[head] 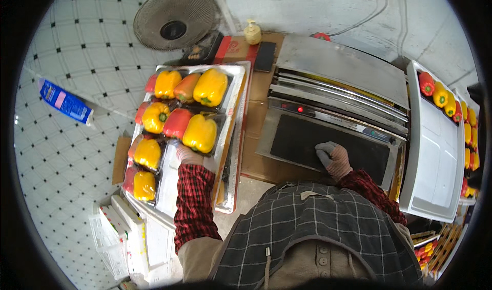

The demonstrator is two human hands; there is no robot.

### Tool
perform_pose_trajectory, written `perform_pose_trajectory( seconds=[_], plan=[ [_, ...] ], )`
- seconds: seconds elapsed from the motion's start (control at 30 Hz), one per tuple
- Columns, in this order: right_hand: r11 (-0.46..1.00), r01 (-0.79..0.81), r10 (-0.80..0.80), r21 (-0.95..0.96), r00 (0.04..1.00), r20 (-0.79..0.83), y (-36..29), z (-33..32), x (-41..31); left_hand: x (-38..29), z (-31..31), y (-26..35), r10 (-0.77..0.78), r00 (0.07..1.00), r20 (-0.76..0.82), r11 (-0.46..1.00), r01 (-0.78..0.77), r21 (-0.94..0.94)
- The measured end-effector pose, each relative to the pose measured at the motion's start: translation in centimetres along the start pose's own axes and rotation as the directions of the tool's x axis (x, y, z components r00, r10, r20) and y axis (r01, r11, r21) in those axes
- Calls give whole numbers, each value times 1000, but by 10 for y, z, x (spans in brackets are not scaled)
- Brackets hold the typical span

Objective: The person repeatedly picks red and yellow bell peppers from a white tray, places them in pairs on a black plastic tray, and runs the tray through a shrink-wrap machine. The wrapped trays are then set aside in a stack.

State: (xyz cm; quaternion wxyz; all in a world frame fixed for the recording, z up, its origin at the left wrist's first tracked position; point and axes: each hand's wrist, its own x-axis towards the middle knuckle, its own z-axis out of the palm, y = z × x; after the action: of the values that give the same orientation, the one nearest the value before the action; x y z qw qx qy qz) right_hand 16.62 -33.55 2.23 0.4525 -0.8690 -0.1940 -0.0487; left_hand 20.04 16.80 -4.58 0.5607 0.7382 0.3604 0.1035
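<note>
My left hand (188, 154), in a striped knitted glove with a greyish fingertip area, reaches into a white foam tray (169, 186). It touches the near edge of a film-wrapped pack with a red bell pepper (178, 123) and a yellow bell pepper (200, 133); its fingertips are partly hidden there. Several more wrapped packs of red, yellow and orange peppers lie in that tray. My right hand (333, 158), gloved alike, is curled with no object visible in it. It is over the black plate (296, 136) of a film wrapping machine (342, 74), whose red light glows.
A second white foam tray (434, 155) at the right holds a few peppers (440, 94) at its far end. At the back are a fan (175, 19), a pump bottle (252, 32) and a dark phone-like slab (265, 56). A blue packet (65, 101) is against the tiled surface at left.
</note>
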Motion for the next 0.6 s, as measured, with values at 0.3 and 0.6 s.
perform_pose_trajectory(
  seconds=[0.3, 0.6],
  plan=[
    [991, 123, -130, 55, 981, 144, 3, -101, 18, -119, 84, 133, 609, 734, -302, 789, -601, 129],
    [736, -498, 353, -459, 860, -368, 134, -369, -16, -248, 206, 196, 658, 753, -19, 709, -628, -321]
  ],
)
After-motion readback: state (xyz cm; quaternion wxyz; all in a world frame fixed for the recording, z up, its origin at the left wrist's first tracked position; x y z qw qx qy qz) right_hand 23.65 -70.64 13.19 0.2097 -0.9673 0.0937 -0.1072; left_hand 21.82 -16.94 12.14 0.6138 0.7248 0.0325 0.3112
